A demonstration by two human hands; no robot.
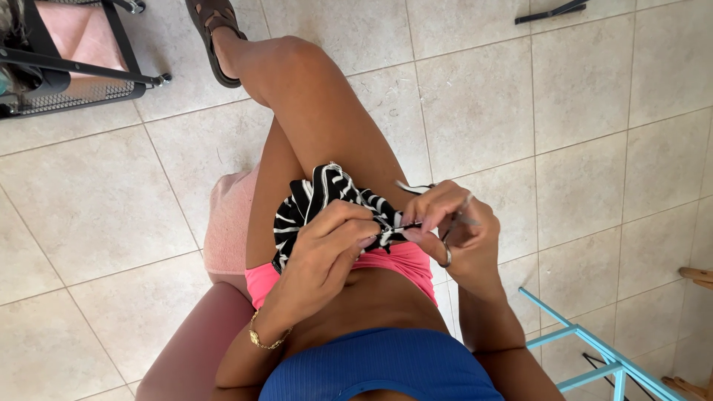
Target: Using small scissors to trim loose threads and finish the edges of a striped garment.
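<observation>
Beige tile floor [111, 193] lies under a pink seat [226, 223].

Beige tiled floor [520, 111] (sunlit)

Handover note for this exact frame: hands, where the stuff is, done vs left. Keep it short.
Left hand: pinching the black-and-white striped fabric at its bunched edge, over the lap.
Right hand: fingers closed on small scissors, one finger through a loop, tips at the fabric edge close to the left fingertips.
Fabric: draped over the crossed thigh, a loose striped strip sticking out above the right hand.
Done: cannot tell whether anything has been cut.
Left: the strip is still joined to the fabric as far as visible; the exact contact point is hidden by fingers.
</observation>
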